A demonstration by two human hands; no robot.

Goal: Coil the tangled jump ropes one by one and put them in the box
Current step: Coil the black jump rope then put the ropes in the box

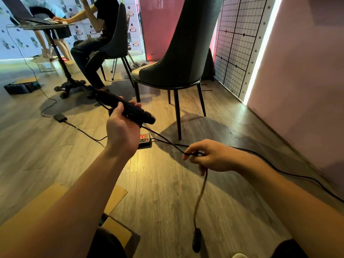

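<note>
My left hand (122, 127) grips a black jump rope handle (126, 108) held up over the floor. The thin black rope (163, 138) runs from that handle to my right hand (210, 157), which pinches it between curled fingers. Below my right hand the rope (202, 194) hangs blurred down to the second black handle (197, 240), which dangles near the floor. The open cardboard box (115, 200) lies at the lower left, partly hidden by my left forearm.
A dark chair (178, 58) stands just beyond my hands. A power strip (146, 140) and black cables (297, 175) lie on the wooden floor. Two people sit at a small table (46, 27) at the far left. A pink wall (307, 81) closes the right side.
</note>
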